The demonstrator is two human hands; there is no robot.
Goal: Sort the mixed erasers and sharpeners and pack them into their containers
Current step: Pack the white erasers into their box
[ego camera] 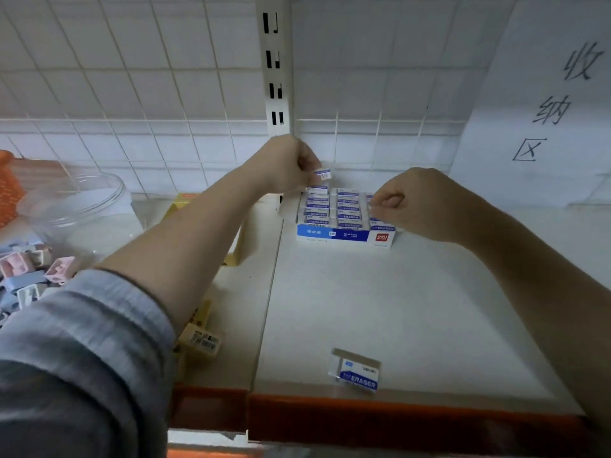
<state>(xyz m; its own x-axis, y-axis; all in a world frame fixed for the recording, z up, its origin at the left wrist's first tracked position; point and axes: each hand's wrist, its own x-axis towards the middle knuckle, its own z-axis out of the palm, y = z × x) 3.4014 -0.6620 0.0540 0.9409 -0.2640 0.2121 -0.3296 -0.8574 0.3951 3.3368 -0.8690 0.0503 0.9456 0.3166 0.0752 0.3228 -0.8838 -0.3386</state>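
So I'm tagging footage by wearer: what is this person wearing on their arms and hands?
The left arm has a grey-blue sleeve pushed up above the elbow, leaving the forearm bare. The right arm is bare as far as the frame shows, with no sleeve in view. The left hand and right hand wear no gloves; no rings or watch show.

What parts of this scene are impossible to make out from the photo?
Head view only:
- Eraser box: its right rear rows are hidden by the right hand.
- Whether the right hand's fingers pinch an eraser: too small to tell.
- Held eraser: mostly covered by the left hand; its print is too blurred to read.
- Sharpener pile: cut off by the left edge and hidden by the sleeve.
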